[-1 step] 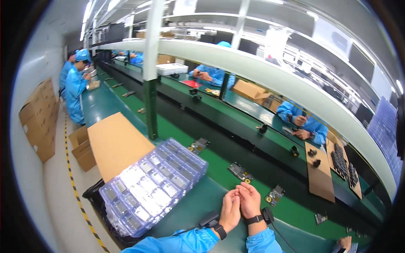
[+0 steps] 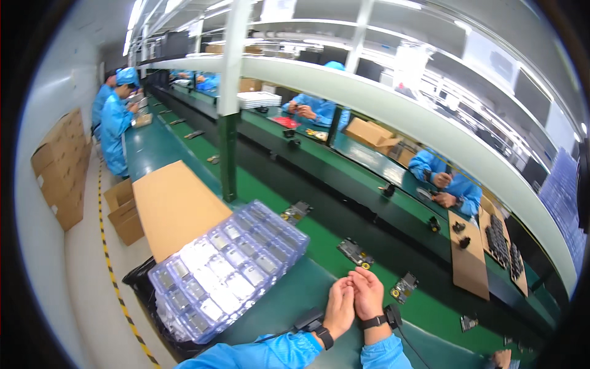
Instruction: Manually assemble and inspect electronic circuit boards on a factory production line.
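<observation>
My left hand point(image 2: 338, 307) and my right hand point(image 2: 368, 295) meet at the fingertips over the near edge of the green bench. Both have their fingers curled and pressed together; whatever lies between them is hidden. Just beyond the fingertips lies a dark circuit board point(image 2: 354, 251) with a yellow round part, on the green belt. A similar board point(image 2: 404, 287) rests right of my right hand, and another board point(image 2: 297, 212) farther left. Left of my hands, a stack of clear plastic trays point(image 2: 289, 243) holds several grey square parts in its compartments.
A cardboard sheet point(image 2: 178, 200) lies behind the trays, beside a white and green post point(image 2: 228, 154). Across the belt, a co-worker's hands point(image 2: 444, 189) work near a brown board point(image 2: 467, 264) bearing black parts. Another person's hand point(image 2: 502, 358) shows at lower right. Cables run from my wrists.
The whole view has shifted slightly, so the scene sits a little farther right. My hands keep the same pose, fingertips together.
</observation>
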Motion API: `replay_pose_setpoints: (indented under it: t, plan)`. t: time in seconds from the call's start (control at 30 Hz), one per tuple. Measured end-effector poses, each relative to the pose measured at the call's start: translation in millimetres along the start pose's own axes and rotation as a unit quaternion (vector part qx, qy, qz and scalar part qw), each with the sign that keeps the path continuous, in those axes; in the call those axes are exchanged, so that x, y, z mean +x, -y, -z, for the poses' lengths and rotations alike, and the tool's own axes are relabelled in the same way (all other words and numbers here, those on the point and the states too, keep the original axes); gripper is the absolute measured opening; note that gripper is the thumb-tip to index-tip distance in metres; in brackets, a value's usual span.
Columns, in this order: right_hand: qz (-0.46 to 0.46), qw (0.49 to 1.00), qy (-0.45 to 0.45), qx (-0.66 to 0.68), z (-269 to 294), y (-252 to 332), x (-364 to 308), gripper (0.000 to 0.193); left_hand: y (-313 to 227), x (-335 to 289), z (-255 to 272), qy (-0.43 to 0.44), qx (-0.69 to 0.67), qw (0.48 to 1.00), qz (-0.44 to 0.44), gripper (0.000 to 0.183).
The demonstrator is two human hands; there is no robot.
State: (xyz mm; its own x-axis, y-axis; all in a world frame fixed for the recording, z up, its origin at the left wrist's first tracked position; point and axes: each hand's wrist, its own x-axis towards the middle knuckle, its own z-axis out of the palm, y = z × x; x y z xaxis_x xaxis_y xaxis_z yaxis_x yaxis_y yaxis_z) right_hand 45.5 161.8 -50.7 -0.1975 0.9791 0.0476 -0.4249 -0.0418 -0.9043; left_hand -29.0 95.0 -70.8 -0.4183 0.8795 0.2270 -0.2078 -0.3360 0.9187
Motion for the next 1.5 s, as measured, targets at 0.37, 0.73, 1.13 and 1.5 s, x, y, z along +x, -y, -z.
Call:
replay_pose_setpoints:
  t: [0.37, 0.73, 1.13, 1.5]
  plan:
    - [0.084, 0.966, 0.077, -0.232, -87.7, 73.0, 30.8, 0.022, -11.7, -10.3, -11.9, 0.045, -0.292, 0.897, 0.329, 0.051]
    - [0.253, 0.776, 0.35, -0.459, -242.1, 48.3, 37.7, 0.034, -5.6, -26.3, -10.9, 0.224, -0.671, 0.546, 0.448, 0.037]
    - [0.401, 0.589, 0.5, -0.492, -298.9, -17.5, 31.6, 0.058, -42.6, 11.4, 26.4, 0.265, -0.761, 0.52, 0.285, 0.063]
    - [0.305, 0.597, 0.525, -0.525, -289.3, -23.2, 40.8, 0.068, -45.4, 6.6, 30.6, 0.215, -0.746, 0.545, 0.316, 0.056]
